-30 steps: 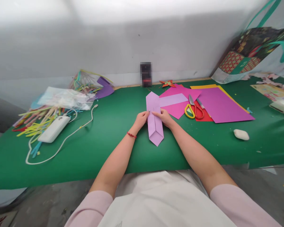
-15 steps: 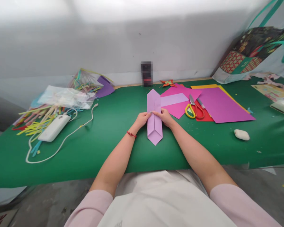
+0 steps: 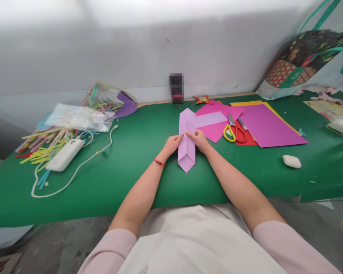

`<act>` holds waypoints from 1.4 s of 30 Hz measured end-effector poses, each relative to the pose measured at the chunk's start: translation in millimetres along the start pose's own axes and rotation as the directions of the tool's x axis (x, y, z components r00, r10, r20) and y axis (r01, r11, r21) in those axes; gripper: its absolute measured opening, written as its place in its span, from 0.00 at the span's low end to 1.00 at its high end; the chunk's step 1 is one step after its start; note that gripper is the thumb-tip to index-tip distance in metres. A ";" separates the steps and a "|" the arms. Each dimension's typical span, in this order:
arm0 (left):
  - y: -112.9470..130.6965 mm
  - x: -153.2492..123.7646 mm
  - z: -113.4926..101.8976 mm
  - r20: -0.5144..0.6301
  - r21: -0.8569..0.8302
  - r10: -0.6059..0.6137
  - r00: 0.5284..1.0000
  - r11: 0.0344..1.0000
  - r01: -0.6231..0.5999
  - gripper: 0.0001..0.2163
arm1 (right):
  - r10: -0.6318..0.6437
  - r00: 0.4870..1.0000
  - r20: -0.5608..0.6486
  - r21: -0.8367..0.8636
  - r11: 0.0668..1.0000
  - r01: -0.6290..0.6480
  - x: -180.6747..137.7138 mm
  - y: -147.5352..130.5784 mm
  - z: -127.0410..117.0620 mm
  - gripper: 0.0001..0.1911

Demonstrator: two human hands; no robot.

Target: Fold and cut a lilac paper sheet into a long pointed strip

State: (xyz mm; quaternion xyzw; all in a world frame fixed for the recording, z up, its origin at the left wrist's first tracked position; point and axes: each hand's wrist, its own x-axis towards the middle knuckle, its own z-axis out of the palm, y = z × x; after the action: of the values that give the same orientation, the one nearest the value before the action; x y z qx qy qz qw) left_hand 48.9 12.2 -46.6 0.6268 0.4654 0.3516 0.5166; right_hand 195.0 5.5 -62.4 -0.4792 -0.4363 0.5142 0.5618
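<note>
A folded sheet of lilac paper point(image 3: 186, 148), long and narrow with pointed ends and a seam down its middle, is held above the green table. My left hand point(image 3: 172, 145) grips its left edge, thumb on top near the seam. On the opposite edge my right hand point(image 3: 200, 140) is closed the same way, its thumb pressing on the front. The fingers behind the paper are hidden. To the right, scissors point(image 3: 233, 131) with yellow and red handles lie beside a lilac strip point(image 3: 211, 119) on pink paper point(image 3: 214, 134).
Purple paper point(image 3: 271, 127) and an orange paper star point(image 3: 202, 99) lie on the green table point(image 3: 131, 167). At left are a white power bank point(image 3: 65, 155) with a cable and colourful paper strips point(image 3: 41, 152). A white case point(image 3: 292, 161) sits right; a bag point(image 3: 291, 74) leans on the wall.
The lilac paper has tilted slightly, its top leaning to the right and its lower tip shifting a little left and up. Both hands keep their hold; my right thumb has moved up slightly.
</note>
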 end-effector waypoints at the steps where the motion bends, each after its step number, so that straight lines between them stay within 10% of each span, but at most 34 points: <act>1: -0.5 0.3 0.1 0.003 -0.008 -0.006 1.000 1.000 0.006 0.18 | -0.004 1.000 -0.011 -0.008 1.000 0.004 0.4 0.2 -0.1 0.20; 42: -0.5 1.8 -3.4 0.122 -0.135 -0.135 0.983 0.979 0.151 0.17 | -0.065 0.990 -0.126 0.077 0.994 0.075 7.3 4.5 -2.6 0.21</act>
State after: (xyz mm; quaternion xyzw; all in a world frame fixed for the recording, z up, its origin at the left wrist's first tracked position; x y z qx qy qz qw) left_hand 46.2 15.0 -46.4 0.5715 0.4530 0.3106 0.6096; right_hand 197.6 12.6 -67.3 -0.4709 -0.3959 0.4812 0.6245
